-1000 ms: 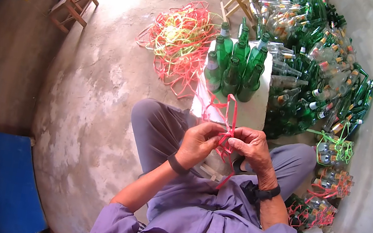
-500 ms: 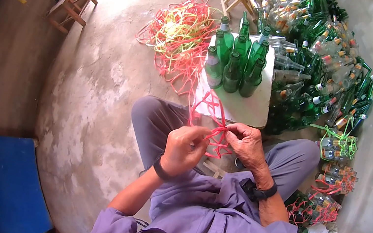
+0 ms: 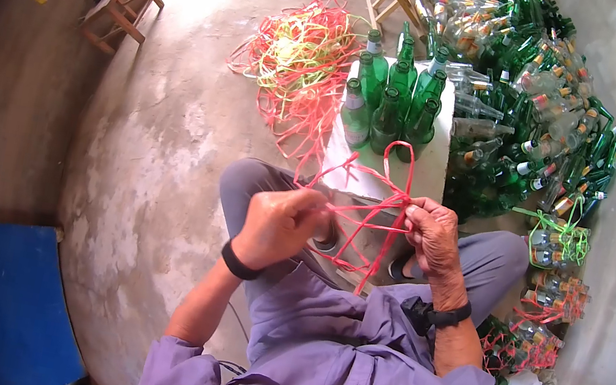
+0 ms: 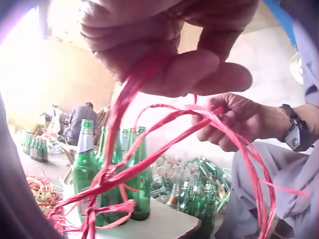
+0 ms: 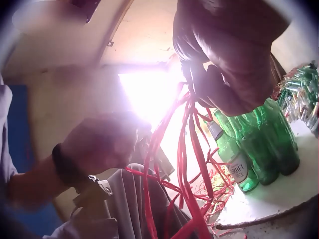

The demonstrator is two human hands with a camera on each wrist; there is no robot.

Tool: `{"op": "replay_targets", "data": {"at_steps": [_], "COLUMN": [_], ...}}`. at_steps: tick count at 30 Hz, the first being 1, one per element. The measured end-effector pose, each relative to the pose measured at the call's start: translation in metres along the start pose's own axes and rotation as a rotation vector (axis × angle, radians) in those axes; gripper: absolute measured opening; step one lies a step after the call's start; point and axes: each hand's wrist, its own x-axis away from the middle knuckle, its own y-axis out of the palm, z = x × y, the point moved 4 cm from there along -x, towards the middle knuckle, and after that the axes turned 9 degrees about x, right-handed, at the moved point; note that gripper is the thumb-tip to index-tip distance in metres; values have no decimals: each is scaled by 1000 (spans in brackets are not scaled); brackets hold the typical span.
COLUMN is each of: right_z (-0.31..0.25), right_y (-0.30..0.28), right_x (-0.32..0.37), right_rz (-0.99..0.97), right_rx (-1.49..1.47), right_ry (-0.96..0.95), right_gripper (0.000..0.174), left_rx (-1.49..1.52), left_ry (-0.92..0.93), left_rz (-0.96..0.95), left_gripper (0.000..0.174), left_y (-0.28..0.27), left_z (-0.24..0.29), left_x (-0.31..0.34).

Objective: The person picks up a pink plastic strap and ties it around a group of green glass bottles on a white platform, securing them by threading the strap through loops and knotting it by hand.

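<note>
Above the lap (image 3: 253, 183), red twine (image 3: 380, 205) taut between two grips — left hand (image 3: 278, 224), right hand (image 3: 432, 235), each clenched on it.

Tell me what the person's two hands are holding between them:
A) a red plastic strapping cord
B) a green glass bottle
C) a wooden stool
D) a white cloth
A: the left hand and right hand each grip strands of the red plastic strapping cord, which is stretched between them, while the green glass bottles stand untouched on the white table.

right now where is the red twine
In the head view the red twine is stretched between the left hand and right hand over the person's lap, just this side of the green bottles on the white stand.
</note>
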Motion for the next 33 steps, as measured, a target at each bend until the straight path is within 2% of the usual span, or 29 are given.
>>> {"op": "replay_targets", "data": {"at_steps": [2, 4, 5, 8, 11, 14, 16, 17, 20, 21, 24, 25, 26, 28, 29, 30, 31, 32, 33], "right_z": [0, -2, -3, -10, -16, -15, -18, -22, -32, -32, -35, -37, -36, -36, -36, -38, -39, -40, -41], "right_y": [-4, -5, -5, 5, 17, 23, 30, 36, 45, 44, 49, 50, 49, 49, 49, 52, 53, 55, 58], "right_x": [0, 1, 1, 5, 6, 3, -1, -2, -6, -7, -6, -6, -7, -7, -7, -5, -4, -3, -2], "right_rz": [-27, -39, -60, -84, -111, -161, -195, -204, -172, -182, -190, -181, -186, -261, -259, -224, -190, -187, -202], "right_rx": [-111, -133, -175, -193, -172, -166, -110, -112, -150, -165, -255, -333, -332, -327, -330, -217, -103, -103, -127], "right_ry": [12, 6, 6, -8, -6, 7, 2, -4, -54, -48, -62, -82, -84, -96, -97, -61, -23, -21, -36], "right_gripper": [16, 16, 16, 17, 17, 17, 17, 17, 15, 15, 13, 12, 12, 11, 11, 11, 11, 11, 11], "left_rx": [-40, -270, -274, -393, -441, -539, -149, 228, 302, 300, 388, 340, 338, 402, 339, 339, 306, 273, 291], "left_ry": [3, 23, 24, -71, -15, 59, -145, -147, -193, -146, -173, -160, -158, -282, -268, -268, -185, -103, -116], "left_rz": [59, 74, 79, 82, 83, 116, 155, 126, 169, 143, 64, 64, 68, -15, -64, -68, -81, -92, -110], "left_gripper": [13, 14, 14, 16, 16, 16, 12, 17, 23, 31, 35, 44, 44, 52, 61, 61, 64, 67, 76], "left_y": [-17, -34, -43, -70, -95, -113, -125, -127, -131, -130, -118, -115, -114, -106, -104, -101, -96, -93, -89], "left_z": [0, -14, -21, -51, -76, -71, -62, -61, -23, -18, -15, -17, -16, -17, -15, -10, 0, 7, 6], "left_x": [-10, -22, -30, -55, -80, -98, -105, -106, -106, -105, -104, -102, -100, -97, -96, -94, -94, -93, -92]}}
